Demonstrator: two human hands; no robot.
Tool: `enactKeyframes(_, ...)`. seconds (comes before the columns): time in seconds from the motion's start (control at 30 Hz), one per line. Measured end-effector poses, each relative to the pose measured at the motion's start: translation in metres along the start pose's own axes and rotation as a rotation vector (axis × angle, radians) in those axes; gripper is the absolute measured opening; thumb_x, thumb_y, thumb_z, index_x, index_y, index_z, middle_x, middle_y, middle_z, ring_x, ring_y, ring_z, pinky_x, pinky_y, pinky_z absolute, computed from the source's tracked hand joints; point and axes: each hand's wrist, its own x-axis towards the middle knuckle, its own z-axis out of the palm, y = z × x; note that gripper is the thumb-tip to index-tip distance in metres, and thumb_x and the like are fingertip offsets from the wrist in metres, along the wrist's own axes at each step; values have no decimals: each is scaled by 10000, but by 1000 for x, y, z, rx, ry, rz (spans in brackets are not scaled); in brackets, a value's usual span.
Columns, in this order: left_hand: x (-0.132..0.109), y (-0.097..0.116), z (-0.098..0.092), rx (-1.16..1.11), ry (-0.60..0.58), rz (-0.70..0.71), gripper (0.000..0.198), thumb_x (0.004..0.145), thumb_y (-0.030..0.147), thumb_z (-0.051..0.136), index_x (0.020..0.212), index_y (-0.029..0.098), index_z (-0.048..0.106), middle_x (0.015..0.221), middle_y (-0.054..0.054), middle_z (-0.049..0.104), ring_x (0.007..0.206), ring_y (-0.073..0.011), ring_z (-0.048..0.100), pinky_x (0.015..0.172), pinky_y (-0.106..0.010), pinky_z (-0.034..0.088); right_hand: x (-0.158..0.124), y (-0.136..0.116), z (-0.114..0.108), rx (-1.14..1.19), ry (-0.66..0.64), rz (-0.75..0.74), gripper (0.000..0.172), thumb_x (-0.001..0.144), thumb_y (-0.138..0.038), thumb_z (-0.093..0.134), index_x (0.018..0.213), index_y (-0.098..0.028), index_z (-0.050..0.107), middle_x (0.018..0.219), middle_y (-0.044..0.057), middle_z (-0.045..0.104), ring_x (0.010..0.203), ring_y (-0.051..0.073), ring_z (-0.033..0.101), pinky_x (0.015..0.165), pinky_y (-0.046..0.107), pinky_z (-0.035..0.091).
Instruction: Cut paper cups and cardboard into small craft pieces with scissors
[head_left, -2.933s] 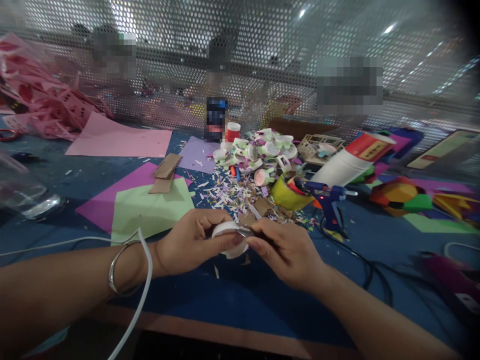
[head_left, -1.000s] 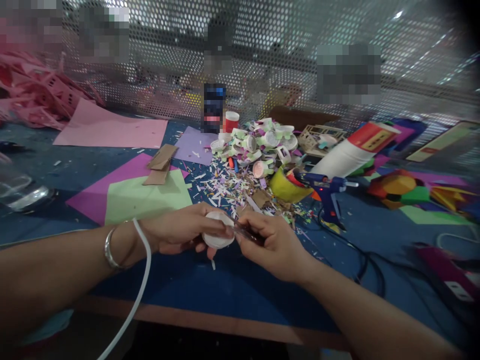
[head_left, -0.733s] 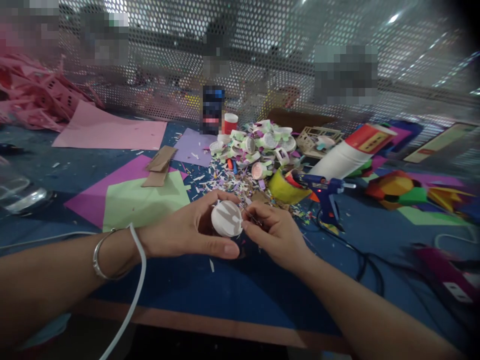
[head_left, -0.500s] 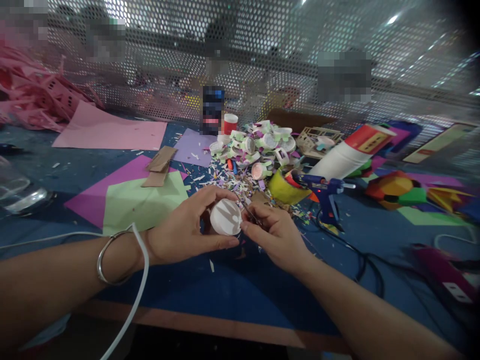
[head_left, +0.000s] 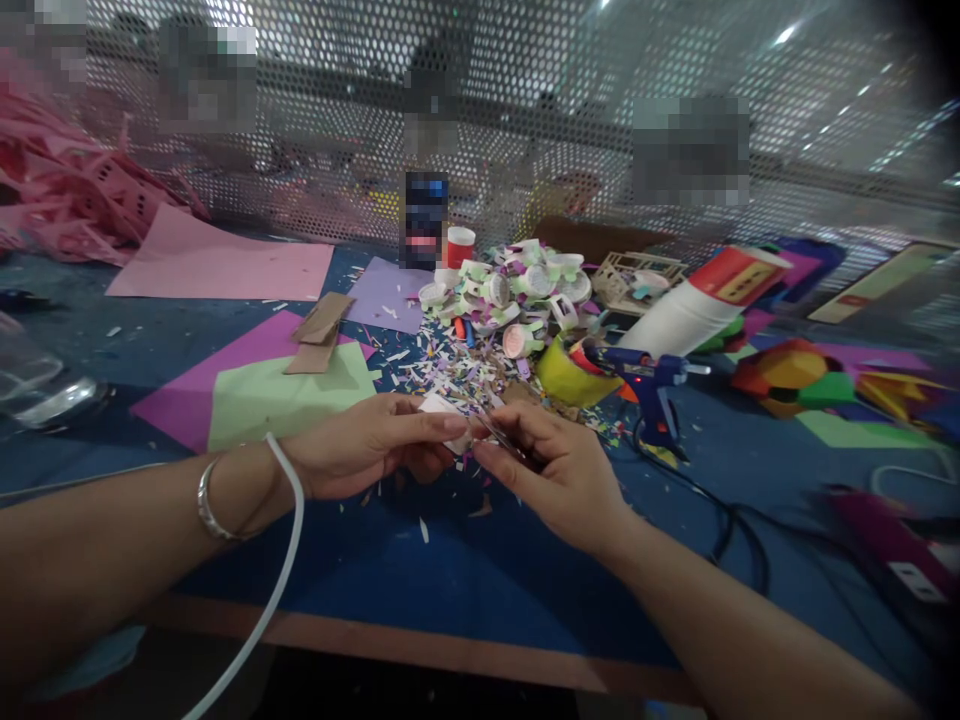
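Observation:
My left hand [head_left: 390, 440] is closed on a small white paper cup piece [head_left: 441, 405], with the thumb on top and the fingers curled beneath. Only part of the piece shows, turned nearly edge-on. Just to its right, my right hand [head_left: 559, 475] grips what look like small metal scissors [head_left: 501, 432], their thin end pointing up and left at the cup piece. Fingers hide most of the tool. Both hands are raised over the scattered paper scraps [head_left: 431, 355] in the middle of the blue table [head_left: 450, 600].
A heap of cut cup pieces [head_left: 525, 285] lies beyond my hands. Right of it are a yellow holder [head_left: 566, 378], a blue glue gun [head_left: 651, 390] with a black cable, and white stacked cups [head_left: 675, 318]. Coloured paper sheets [head_left: 289, 400] lie left. A perforated metal screen [head_left: 315, 170] stands behind.
My left hand has turned over, so the round white face of the cup piece no longer shows towards me. The right hand with the tool has hardly moved.

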Motion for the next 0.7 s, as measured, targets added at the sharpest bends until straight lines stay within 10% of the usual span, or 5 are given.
enactKeyframes(0.7,-12,2,7,596,259,362,386,772,390,793,1010,186,567,828,-1,657,651,-118,615,566,-218,476,-1,-3,1,-72,52,-28,177,925,-338,624,841,-184,648,642,-37,499,530,82,426,460,232,321)
